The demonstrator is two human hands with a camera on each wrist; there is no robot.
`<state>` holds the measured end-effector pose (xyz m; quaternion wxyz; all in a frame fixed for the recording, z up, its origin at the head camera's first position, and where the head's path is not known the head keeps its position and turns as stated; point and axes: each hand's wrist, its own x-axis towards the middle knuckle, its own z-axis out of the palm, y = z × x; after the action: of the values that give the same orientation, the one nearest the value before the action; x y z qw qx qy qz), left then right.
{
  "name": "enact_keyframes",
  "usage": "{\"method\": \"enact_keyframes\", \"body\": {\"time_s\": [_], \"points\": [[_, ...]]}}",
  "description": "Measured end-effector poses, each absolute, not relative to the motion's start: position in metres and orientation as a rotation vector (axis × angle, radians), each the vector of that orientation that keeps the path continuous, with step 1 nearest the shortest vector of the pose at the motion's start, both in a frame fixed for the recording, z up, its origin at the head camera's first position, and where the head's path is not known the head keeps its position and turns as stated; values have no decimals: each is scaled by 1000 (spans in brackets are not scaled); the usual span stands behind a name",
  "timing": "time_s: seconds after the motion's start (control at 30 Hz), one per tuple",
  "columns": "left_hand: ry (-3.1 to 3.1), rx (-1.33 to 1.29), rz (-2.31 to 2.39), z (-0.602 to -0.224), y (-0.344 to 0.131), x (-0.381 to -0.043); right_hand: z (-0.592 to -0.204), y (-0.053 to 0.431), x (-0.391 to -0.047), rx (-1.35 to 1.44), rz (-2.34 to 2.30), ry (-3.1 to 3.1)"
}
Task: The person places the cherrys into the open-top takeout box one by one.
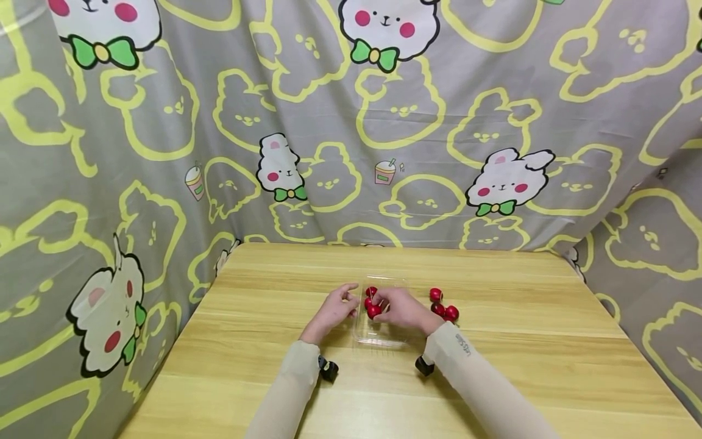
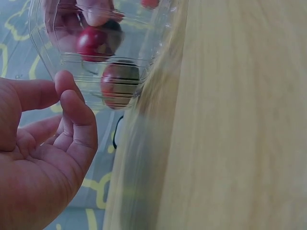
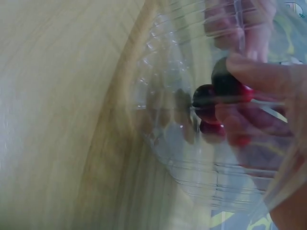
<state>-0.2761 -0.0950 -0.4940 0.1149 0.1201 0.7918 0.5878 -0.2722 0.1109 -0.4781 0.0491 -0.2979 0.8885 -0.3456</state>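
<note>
Pale sleeves (image 1: pixel 286 390) cover both forearms at the bottom of the head view, with small dark lettering (image 1: pixel 463 345) on the right one. A small black device (image 1: pixel 329 370) sits at the left wrist and a matching black device (image 1: pixel 425 366) at the right. Beyond them, a clear plastic box (image 1: pixel 378 337) rests flat on the wood-grain surface (image 1: pixel 274 286), its clear walls showing the contents from both wrists.

The right hand (image 1: pixel 404 310) reaches over the box's right side, and its grip is closed about one red, dark-shaded fruit (image 3: pixel 226 79), held between thumb and fingers within the walls. Two more fruits (image 1: pixel 371 292) sit in the box, close by the held one. The left hand (image 1: pixel 336 308) is just beside the box's left wall; its grip is loose and holds nothing, the fingers softly bent with thumb and forefinger near each other. Whether a fingertip touches the plastic I cannot tell.

To the right of the box, near it, a small cluster of loose fruits (image 1: pixel 452 313) lies on the surface, at least three showing. Behind everything hangs grey cloth (image 1: pixel 230 55) printed with yellow outlines and white animal figures (image 1: pixel 509 183) wearing green bows.
</note>
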Motion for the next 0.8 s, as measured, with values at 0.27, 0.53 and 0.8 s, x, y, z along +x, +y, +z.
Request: {"method": "enact_keyframes", "body": {"time_s": [0.27,0.53,0.8], "points": [[2305,385,1733,-492,-97,-276,-480,106,-275,-936,-980,2747],[2290,414,1730,-459,-97,-256,-480,102,-277,-962,-925,2763],[2290,419,1732,-456,-97,-253,-480,100,-277,-923,-909,2766]]}}
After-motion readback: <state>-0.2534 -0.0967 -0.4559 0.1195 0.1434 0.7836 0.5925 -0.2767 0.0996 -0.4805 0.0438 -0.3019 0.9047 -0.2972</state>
